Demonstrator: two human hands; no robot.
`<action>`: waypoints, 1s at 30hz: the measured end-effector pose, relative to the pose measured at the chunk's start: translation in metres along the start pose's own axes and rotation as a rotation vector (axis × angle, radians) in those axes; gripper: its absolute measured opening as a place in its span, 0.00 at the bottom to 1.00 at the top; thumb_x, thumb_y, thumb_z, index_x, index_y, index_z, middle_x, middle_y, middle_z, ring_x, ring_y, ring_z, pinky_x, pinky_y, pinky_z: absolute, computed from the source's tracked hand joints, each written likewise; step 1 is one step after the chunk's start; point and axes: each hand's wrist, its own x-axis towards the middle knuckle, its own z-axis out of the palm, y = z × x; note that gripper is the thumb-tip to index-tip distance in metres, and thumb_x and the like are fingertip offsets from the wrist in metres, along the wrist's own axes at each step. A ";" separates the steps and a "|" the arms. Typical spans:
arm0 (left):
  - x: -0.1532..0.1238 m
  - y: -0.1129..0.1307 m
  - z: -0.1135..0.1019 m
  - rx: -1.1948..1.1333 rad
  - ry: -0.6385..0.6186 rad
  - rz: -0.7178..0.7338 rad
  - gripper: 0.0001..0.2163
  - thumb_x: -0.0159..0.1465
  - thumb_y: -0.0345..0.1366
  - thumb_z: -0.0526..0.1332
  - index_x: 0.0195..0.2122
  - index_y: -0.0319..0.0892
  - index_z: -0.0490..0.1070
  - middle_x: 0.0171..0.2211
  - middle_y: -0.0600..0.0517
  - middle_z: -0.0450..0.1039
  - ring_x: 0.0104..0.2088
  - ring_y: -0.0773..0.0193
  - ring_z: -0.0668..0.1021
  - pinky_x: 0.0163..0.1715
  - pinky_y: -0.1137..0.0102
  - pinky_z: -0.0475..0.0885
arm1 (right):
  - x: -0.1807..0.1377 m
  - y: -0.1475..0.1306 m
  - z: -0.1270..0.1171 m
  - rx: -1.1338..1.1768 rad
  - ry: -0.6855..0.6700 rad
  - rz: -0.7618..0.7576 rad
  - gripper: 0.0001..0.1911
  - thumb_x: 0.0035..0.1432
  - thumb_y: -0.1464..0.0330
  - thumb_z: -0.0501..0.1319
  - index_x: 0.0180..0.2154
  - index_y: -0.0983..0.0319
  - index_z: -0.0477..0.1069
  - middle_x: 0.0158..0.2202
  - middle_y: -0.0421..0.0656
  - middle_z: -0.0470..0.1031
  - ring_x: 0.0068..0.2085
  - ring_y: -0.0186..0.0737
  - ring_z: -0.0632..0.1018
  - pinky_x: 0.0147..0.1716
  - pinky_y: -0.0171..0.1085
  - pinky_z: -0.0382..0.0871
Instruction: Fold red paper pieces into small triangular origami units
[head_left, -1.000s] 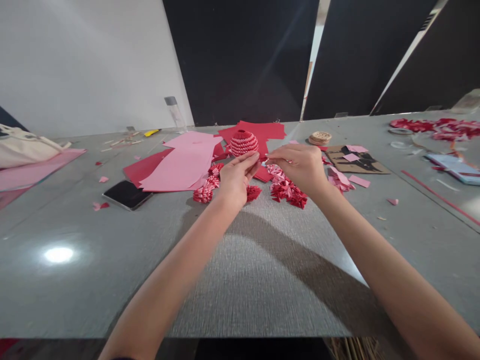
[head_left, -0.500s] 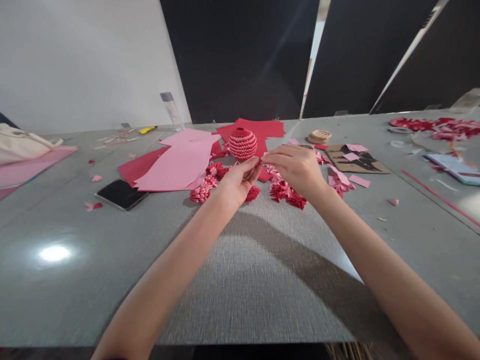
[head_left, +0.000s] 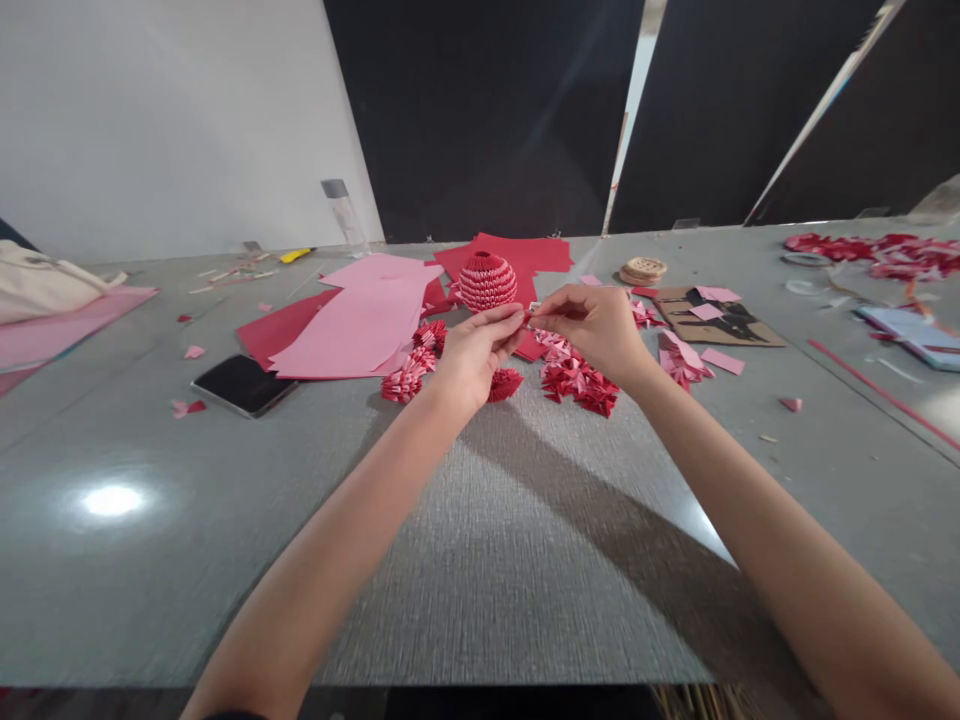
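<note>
Left hand and right hand together, fingertips pinching a small folded paper unit above the grey woven-textured worktop, just beside the ribbed red-pink origami sphere; hands barely shifted from the previous frame.

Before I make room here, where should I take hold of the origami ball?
Come from above and cup the origami ball around its widest middle, fingers spread. It is round, with no edge to pinch, and it sits on red paper, with loose folded pieces lying on the near side.
</note>
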 end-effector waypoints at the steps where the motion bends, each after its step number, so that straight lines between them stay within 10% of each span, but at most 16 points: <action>1: 0.000 0.000 0.000 0.010 -0.008 0.004 0.05 0.54 0.23 0.67 0.28 0.41 0.78 0.37 0.47 0.80 0.45 0.57 0.81 0.52 0.59 0.75 | 0.000 0.002 0.000 0.034 -0.006 0.014 0.05 0.49 0.67 0.69 0.26 0.60 0.76 0.27 0.42 0.78 0.30 0.39 0.76 0.33 0.40 0.70; 15: -0.015 0.003 0.013 0.131 0.009 0.116 0.05 0.53 0.25 0.66 0.30 0.40 0.76 0.33 0.50 0.78 0.36 0.66 0.79 0.45 0.67 0.73 | 0.001 -0.008 0.002 0.274 -0.032 0.384 0.10 0.43 0.70 0.72 0.22 0.62 0.72 0.21 0.40 0.74 0.28 0.35 0.76 0.33 0.38 0.72; 30: -0.004 0.002 -0.001 0.418 0.001 0.267 0.04 0.53 0.28 0.68 0.31 0.40 0.79 0.31 0.49 0.80 0.33 0.63 0.80 0.41 0.64 0.76 | -0.002 -0.009 0.005 -0.011 0.017 0.095 0.06 0.50 0.71 0.66 0.34 0.63 0.74 0.32 0.45 0.80 0.36 0.42 0.80 0.37 0.41 0.73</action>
